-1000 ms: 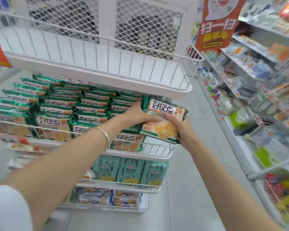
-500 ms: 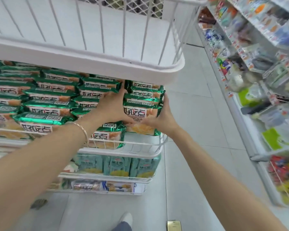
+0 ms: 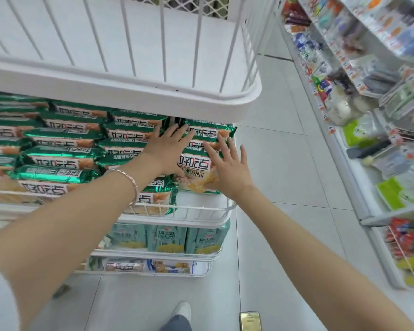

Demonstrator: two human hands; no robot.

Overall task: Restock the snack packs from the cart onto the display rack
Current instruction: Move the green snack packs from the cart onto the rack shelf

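Observation:
Green snack packs (image 3: 65, 142) fill the middle tier of the white wire display rack (image 3: 201, 209) in overlapping rows. At the right end a pack with a white label and biscuit picture (image 3: 195, 163) lies on top of the stack. My left hand (image 3: 170, 149) rests flat on the packs just left of it, fingers spread. My right hand (image 3: 227, 168) lies flat on its right part, fingers apart. Neither hand grips anything. A bracelet (image 3: 129, 177) circles my left wrist.
An empty white basket tier (image 3: 134, 91) overhangs the packs. Lower tiers hold teal packs (image 3: 165, 237) and flat packets (image 3: 127, 266). Store shelves (image 3: 368, 115) with goods line the right side of a tiled aisle. A gold phone (image 3: 250, 321) and my shoe (image 3: 183, 311) are on the floor.
The pack held in both hands a second ago has been set on the right end of the middle tier. Both hands have let go and now lie flat on the packs.

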